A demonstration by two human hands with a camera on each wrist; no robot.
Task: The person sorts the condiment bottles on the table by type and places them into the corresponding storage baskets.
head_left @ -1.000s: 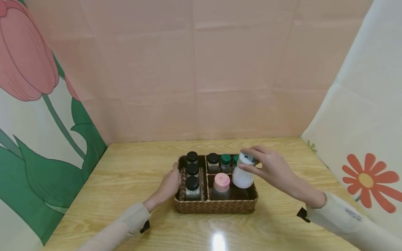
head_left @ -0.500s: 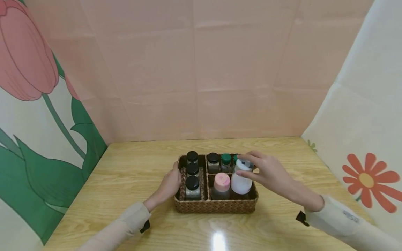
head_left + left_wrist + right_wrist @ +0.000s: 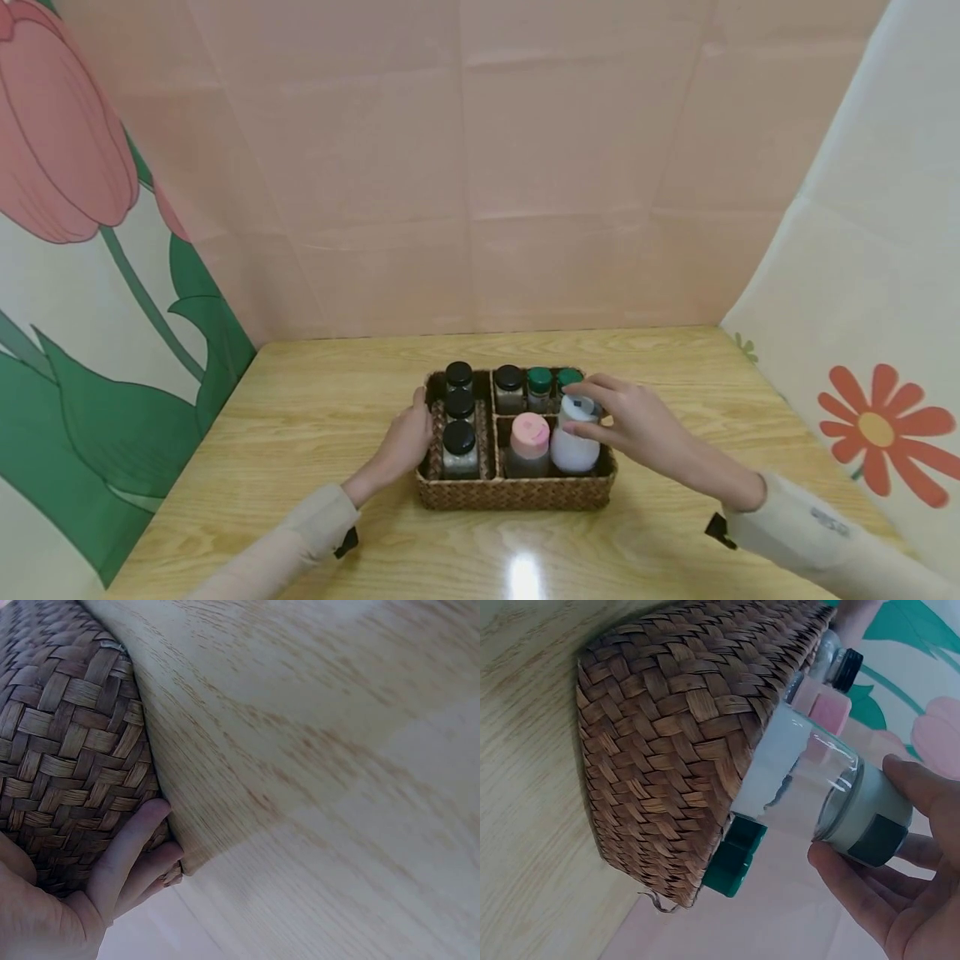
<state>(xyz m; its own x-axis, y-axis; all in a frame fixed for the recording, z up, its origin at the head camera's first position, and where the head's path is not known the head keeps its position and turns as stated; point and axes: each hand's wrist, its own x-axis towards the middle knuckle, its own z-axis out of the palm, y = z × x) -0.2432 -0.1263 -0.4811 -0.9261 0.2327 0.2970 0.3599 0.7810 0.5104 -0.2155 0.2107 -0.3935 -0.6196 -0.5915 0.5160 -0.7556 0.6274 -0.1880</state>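
A woven basket (image 3: 517,495) with compartments stands on the table. The left hand (image 3: 407,435) holds its left end; in the left wrist view the fingers (image 3: 124,851) lie along the outer woven wall near its bottom edge. With thumb and fingers, the right hand (image 3: 637,417) pinches the pale cap of a glass jar of white contents (image 3: 576,450). This jar is in the front right compartment, beside a jar with a pink cap (image 3: 530,435). In the right wrist view the cap (image 3: 874,817) has a dark patch, and the jar's lower part is hidden behind the basket wall.
Several black-capped jars (image 3: 460,437) line the left compartment. The back right compartment has a black-capped jar (image 3: 508,387) and two green-capped jars (image 3: 539,382). Wood-grain table (image 3: 337,367) surrounds the basket. A pink backdrop (image 3: 465,167) and flowered side sheets (image 3: 862,292) enclose it.
The right hand has lowered the white jar into the front right compartment, bringing it from tilted to nearly upright beside the pink-capped jar. The left hand and the basket have stayed put.
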